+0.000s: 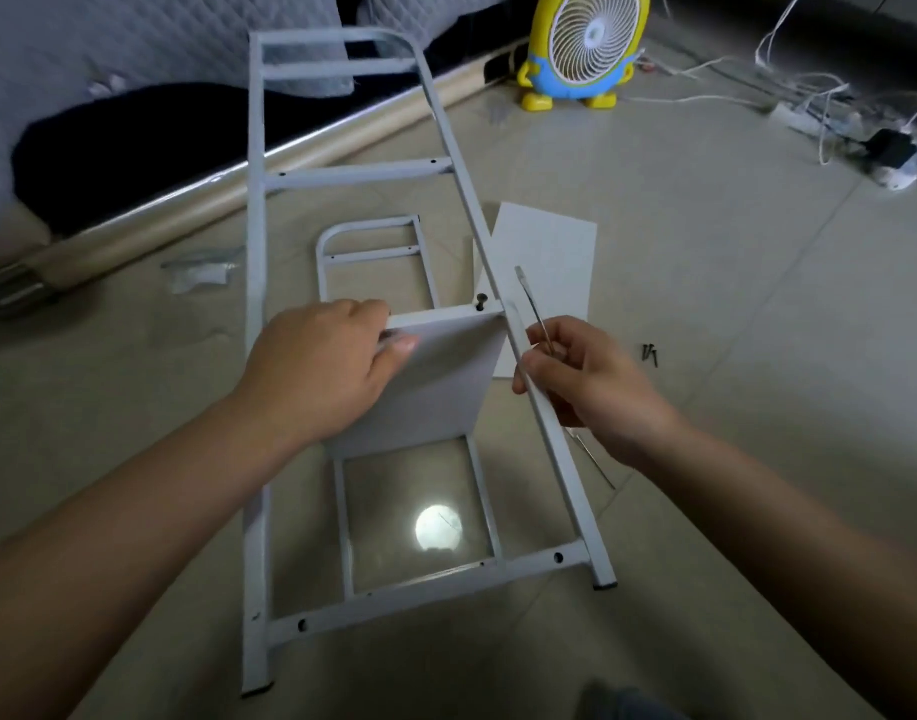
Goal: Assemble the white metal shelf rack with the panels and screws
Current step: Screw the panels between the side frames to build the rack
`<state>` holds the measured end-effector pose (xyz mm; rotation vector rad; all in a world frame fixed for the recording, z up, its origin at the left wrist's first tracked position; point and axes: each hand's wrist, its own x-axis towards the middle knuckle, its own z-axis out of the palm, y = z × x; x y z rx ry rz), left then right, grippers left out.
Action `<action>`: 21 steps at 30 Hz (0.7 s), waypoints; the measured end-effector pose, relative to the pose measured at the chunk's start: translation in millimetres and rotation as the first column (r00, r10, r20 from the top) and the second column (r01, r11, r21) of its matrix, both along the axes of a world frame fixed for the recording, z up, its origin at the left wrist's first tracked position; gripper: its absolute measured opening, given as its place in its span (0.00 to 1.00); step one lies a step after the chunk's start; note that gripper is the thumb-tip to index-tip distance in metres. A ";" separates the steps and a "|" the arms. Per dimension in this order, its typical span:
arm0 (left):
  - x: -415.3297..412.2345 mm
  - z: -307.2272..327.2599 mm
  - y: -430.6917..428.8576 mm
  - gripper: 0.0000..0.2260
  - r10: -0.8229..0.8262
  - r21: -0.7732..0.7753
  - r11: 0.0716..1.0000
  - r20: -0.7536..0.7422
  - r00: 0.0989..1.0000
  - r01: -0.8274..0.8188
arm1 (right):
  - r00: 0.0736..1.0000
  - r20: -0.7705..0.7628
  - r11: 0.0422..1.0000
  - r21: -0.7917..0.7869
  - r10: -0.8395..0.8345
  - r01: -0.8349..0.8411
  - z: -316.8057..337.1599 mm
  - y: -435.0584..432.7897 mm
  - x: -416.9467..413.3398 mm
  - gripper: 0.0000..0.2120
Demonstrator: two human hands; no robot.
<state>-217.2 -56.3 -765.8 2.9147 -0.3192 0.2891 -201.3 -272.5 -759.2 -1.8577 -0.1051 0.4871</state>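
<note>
Panel [446,371], left hand [316,371], right hand [591,381] pinching tool [530,302]

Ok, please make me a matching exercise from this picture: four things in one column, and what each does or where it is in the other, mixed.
1 left hand
2 right hand
3 loose screws
4 yellow fan

A lie on the floor
B stands far back
C grips a white panel
D pinches a thin metal tool

Pairs: 1-C, 2-D, 3-A, 4-B
</note>
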 end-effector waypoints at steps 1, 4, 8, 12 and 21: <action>0.7 -5.0 1.3 0.17 -0.022 0.014 1.000 0.016 1.000 0.021 | 1.000 0.028 0.999 -0.049 0.007 -0.006 -0.9 -1.2 0.1 0.02; 10.3 -7.9 -0.8 0.13 -0.041 0.084 0.996 0.111 0.993 0.032 | 0.988 0.151 0.972 -0.227 -0.022 0.056 -3.3 -6.6 9.8 0.09; 11.8 -11.2 -3.6 0.12 -0.081 0.088 0.994 0.196 0.977 0.065 | 0.971 0.180 0.946 -0.256 -0.155 0.199 6.3 -12.3 36.0 0.12; 8.0 -14.2 -4.6 0.10 -0.094 0.090 0.993 0.216 0.972 0.076 | 0.949 0.284 0.886 -0.463 0.139 0.009 31.6 -9.8 57.3 0.18; 7.1 -6.8 -8.8 0.12 -0.062 0.109 0.993 0.117 0.991 0.049 | 0.795 0.576 0.931 -0.149 -0.193 0.334 63.2 29.5 116.6 0.07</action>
